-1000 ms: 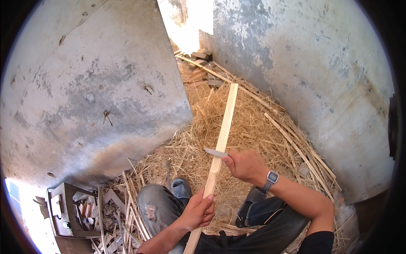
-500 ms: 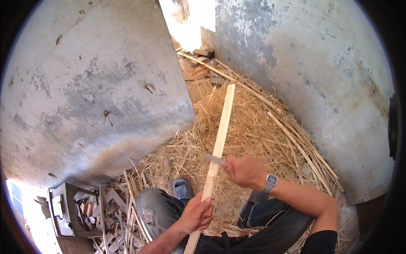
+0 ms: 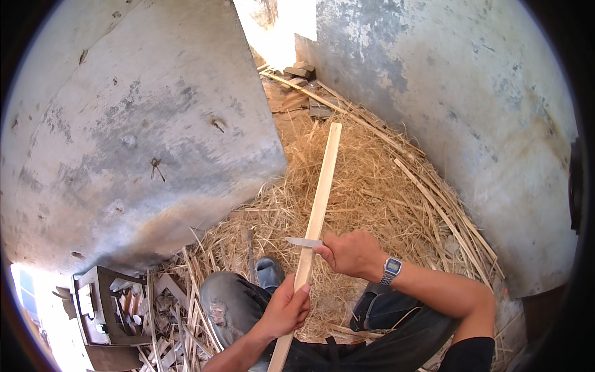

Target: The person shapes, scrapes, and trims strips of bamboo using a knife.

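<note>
A long pale split-bamboo or wood strip slants up and away from my lap, its far end over the shavings. My left hand is closed round its lower part, between my knees. Above that, my right hand, with a watch on the wrist, grips a knife whose handle is hidden in the fist. The knife's short grey blade lies across the strip, its tip pointing left past the strip's edge.
Curly shavings cover the ground ahead. Long thin strips lie along the right wall. A worn grey wall stands to the left. At lower left are a dark frame-like object and scraps. Bricks sit near the bright opening.
My right hand has slid the knife a little down the strip toward my left hand. The blade now reaches farther left across it. My left hand keeps its hold.
</note>
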Action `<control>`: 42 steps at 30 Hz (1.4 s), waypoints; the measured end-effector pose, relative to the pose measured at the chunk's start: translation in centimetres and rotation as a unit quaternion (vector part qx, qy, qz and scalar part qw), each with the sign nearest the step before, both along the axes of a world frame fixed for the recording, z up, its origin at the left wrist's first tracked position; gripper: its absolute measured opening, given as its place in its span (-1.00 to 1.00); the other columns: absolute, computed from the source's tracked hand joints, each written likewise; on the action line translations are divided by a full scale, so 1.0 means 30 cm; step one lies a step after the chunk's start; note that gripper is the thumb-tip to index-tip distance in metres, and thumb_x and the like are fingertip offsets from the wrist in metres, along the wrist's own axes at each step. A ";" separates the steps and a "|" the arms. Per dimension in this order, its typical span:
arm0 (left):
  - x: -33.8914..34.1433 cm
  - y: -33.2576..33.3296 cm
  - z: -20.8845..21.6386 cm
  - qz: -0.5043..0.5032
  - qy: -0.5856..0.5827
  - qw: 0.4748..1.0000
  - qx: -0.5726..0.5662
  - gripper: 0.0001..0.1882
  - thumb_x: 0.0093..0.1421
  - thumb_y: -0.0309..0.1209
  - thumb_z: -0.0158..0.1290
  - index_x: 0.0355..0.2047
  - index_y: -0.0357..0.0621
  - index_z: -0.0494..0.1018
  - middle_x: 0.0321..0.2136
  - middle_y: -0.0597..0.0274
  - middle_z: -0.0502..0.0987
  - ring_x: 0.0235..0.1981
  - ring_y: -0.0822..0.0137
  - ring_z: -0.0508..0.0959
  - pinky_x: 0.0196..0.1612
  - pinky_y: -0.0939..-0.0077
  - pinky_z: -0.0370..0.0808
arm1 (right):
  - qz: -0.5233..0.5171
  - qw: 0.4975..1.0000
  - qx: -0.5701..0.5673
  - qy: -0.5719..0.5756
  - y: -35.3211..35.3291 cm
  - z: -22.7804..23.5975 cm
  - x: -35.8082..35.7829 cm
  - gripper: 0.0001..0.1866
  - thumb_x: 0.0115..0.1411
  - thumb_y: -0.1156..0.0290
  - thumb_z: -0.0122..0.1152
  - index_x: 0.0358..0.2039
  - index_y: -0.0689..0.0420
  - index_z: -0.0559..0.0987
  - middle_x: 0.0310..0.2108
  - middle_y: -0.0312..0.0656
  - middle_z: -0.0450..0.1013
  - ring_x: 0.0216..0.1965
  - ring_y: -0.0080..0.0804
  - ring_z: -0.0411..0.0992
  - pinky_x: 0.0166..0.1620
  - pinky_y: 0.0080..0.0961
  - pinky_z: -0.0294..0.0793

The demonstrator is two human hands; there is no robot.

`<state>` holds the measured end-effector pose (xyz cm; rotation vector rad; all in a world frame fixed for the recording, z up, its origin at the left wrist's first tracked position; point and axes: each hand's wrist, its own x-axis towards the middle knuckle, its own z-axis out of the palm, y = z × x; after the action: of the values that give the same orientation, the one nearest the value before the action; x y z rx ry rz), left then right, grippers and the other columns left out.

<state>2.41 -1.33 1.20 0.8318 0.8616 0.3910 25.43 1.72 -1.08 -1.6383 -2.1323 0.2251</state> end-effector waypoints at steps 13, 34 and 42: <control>-0.005 -0.052 0.005 -0.023 0.016 1.000 0.006 -0.84 0.53 -0.28 -0.15 -0.03 -0.05 0.22 -0.62 0.41 0.22 -0.76 0.58 0.19 -0.72 0.62 0.15 | -0.098 0.991 0.093 -0.022 0.134 -0.040 0.173 -0.57 0.48 0.02 -0.13 -0.24 0.04 0.61 -0.63 -0.15 0.45 -0.74 -0.25 0.39 -0.69 -0.23 0.36; -0.033 -0.089 -0.020 -0.011 -0.044 0.998 0.055 -0.80 0.54 -0.29 -0.17 0.05 -0.07 0.23 -0.65 0.45 0.19 -0.75 0.60 0.17 -0.71 0.64 0.12 | -0.023 0.999 -0.022 0.021 -0.173 0.082 -0.059 -0.51 0.43 -0.05 -0.04 -0.47 0.08 0.49 -0.76 -0.06 0.39 -0.73 0.02 0.43 -0.63 -0.03 0.38; -0.034 -0.062 -0.020 0.002 -0.022 0.998 0.060 -0.80 0.54 -0.29 -0.17 0.06 -0.06 0.25 -0.65 0.46 0.18 -0.77 0.61 0.13 -0.71 0.63 0.10 | 0.034 0.998 0.046 -0.028 -0.095 -0.011 -0.028 -0.45 0.39 -0.19 -0.04 -0.49 0.03 0.48 -0.77 -0.10 0.41 -0.76 -0.07 0.45 -0.67 -0.15 0.41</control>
<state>1.38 -3.19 0.59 0.9298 0.8045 0.4667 24.60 -1.12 -1.41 -1.5381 -2.2092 0.1000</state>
